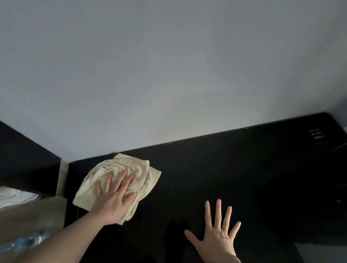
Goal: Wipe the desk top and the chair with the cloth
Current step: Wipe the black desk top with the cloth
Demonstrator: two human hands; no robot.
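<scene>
The pale cloth (118,186), soft, light and bunching easily, lies under the left hand (113,199), fingers (122,179) spread flat (pressing, not gripping) on the black surface (216,175).

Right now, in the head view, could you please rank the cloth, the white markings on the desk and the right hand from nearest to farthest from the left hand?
1. cloth, directly under the left hand.
2. right hand, spread out to the right.
3. white markings, far right corner.

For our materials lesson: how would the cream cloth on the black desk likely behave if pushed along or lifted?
The cloth looks soft and rumpled, so it would probably bunch when pushed and droop when lifted. It seems light. The left hand presses it flat on the glossy desk top, so it likely slides easily.
</scene>
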